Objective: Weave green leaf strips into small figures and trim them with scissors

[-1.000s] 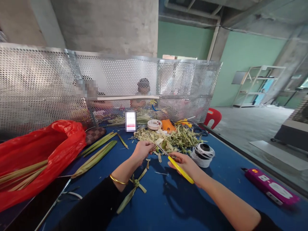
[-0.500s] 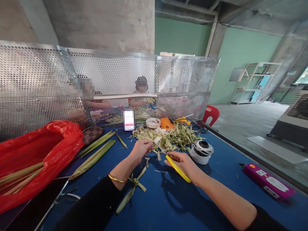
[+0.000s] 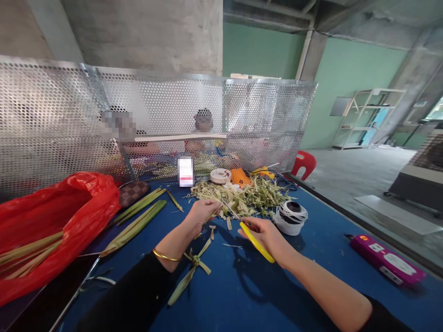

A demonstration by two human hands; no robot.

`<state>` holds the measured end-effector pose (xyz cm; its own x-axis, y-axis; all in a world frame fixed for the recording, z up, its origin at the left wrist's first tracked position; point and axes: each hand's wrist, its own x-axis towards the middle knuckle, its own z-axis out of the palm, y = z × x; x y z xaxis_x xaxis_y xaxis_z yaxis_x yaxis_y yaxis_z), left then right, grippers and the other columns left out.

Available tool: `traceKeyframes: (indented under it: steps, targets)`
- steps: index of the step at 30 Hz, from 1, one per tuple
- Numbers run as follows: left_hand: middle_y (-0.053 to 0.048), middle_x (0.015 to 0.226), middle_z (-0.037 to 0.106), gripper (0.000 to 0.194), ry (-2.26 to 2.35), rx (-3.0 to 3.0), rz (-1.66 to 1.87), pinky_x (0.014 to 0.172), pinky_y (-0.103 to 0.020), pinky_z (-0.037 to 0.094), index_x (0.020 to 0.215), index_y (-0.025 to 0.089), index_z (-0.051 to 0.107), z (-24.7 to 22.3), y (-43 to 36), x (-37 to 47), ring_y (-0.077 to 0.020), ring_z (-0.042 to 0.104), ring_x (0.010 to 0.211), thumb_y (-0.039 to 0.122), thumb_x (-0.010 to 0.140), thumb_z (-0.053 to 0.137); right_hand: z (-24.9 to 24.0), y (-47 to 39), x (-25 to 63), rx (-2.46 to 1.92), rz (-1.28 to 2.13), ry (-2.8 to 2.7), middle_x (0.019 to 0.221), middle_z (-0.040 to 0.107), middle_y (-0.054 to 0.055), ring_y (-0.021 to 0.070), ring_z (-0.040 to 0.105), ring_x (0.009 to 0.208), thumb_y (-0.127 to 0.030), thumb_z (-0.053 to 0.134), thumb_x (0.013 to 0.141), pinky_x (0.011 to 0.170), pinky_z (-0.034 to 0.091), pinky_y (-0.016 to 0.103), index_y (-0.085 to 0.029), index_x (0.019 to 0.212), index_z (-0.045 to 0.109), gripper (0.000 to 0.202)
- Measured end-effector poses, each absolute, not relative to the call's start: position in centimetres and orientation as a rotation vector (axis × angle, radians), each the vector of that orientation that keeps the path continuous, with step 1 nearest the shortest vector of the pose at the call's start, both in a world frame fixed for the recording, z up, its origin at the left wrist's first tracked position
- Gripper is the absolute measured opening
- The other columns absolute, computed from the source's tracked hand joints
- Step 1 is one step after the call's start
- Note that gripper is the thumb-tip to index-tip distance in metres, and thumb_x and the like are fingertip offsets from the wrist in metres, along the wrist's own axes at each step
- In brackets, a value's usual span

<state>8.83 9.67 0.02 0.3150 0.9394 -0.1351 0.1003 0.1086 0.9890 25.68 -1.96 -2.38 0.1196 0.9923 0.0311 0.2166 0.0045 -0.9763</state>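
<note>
Scissors (image 3: 256, 242) – yellow handle, slim metal blades. Right hand (image 3: 266, 233) fingers wrapped on handle; left hand (image 3: 201, 215) fingers pinching thin leaf strip (image 3: 215, 213).

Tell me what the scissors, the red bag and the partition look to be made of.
Scissors: smooth yellow handle, probably plastic; slim, greyish blades, likely metal.
Red bag: thin, glossy plastic film, judging by its creases and highlights.
Partition: likely perforated sheet metal, given its silvery sheen; whether bare or coated, I can't tell.
</note>
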Motion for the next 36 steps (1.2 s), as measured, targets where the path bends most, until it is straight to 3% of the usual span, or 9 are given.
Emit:
traceKeyframes:
  steps: [5, 7, 11, 20, 23, 31, 36]
  targets:
    - [0.006, 0.046, 0.049, 0.029, 1.015, 1.290, 0.970, 0.044, -0.020, 0.034, 0.067, 0.015, 0.061, 0.9, 9.9, 8.3, -0.0070, 0.044, 0.041, 0.040, 0.059, 0.073, -2.0, -2.3, 25.8, -1.284, 1.079, -1.068, 0.061, 0.049, -0.006, 0.0077, 0.040, 0.045, -0.038, 0.075, 0.063, 0.042, 0.035, 0.022, -0.017, 0.113, 0.057, 0.057]
    - [0.008, 0.044, 0.044, 0.028, 0.968, 1.289, 0.977, 0.042, -0.019, 0.032, 0.066, 0.016, 0.056, 1.4, 9.8, 8.3, -0.0056, 0.040, 0.039, 0.041, 0.063, 0.070, -1.9, -2.5, 25.7, -1.173, 1.136, -1.018, 0.067, 0.051, -0.006, 0.0078, 0.044, 0.047, -0.036, 0.075, 0.063, 0.044, 0.039, 0.022, -0.020, 0.113, 0.054, 0.056]
    - [0.006, 0.050, 0.050, 0.026, 0.883, 1.296, 0.906, 0.043, -0.018, 0.038, 0.063, 0.018, 0.048, 2.2, 8.7, 8.8, -0.0067, 0.048, 0.043, 0.036, 0.069, 0.065, -1.6, -2.7, 25.4, -1.091, 1.116, -0.962, 0.075, 0.058, -0.004, 0.0107, 0.055, 0.057, -0.031, 0.077, 0.062, 0.049, 0.044, 0.021, -0.023, 0.108, 0.052, 0.053]
    - [0.004, 0.055, 0.058, 0.011, 0.858, 1.436, 0.732, 0.045, -0.021, 0.047, 0.074, 0.017, 0.052, 2.6, 6.4, 9.8, -0.0110, 0.059, 0.046, 0.022, 0.070, 0.061, -1.2, -2.5, 24.7, -1.129, 1.114, -0.904, 0.067, 0.055, -0.007, 0.0105, 0.057, 0.047, -0.029, 0.076, 0.061, 0.040, 0.043, 0.020, -0.022, 0.100, 0.050, 0.047]
    - [0.004, 0.052, 0.059, 0.017, 0.856, 1.522, 0.655, 0.045, -0.023, 0.047, 0.084, 0.017, 0.058, 2.7, 6.7, 9.5, -0.0137, 0.060, 0.047, 0.017, 0.067, 0.061, -1.2, -2.6, 24.8, -1.153, 1.081, -0.940, 0.067, 0.057, -0.007, 0.0092, 0.055, 0.046, -0.026, 0.072, 0.063, 0.040, 0.043, 0.019, -0.022, 0.100, 0.050, 0.043]
    - [0.002, 0.053, 0.059, 0.008, 0.767, 1.944, 0.498, 0.047, -0.022, 0.039, 0.066, 0.016, 0.068, 2.6, 7.1, 9.2, -0.0098, 0.051, 0.046, 0.023, 0.064, 0.065, -0.8, -2.8, 25.3, -1.167, 1.084, -0.974, 0.059, 0.057, -0.006, 0.0082, 0.049, 0.040, -0.027, 0.069, 0.065, 0.038, 0.040, 0.018, -0.021, 0.099, 0.052, 0.038]
    - [0.005, 0.048, 0.049, 0.018, 0.885, 2.021, 0.714, 0.045, -0.021, 0.030, 0.065, 0.017, 0.065, 2.6, 7.6, 8.8, -0.0089, 0.041, 0.044, 0.033, 0.070, 0.061, -0.7, -2.5, 25.9, -1.152, 1.024, -0.934, 0.065, 0.058, -0.004, 0.0096, 0.052, 0.045, -0.044, 0.071, 0.066, 0.039, 0.037, 0.018, -0.022, 0.102, 0.051, 0.047]
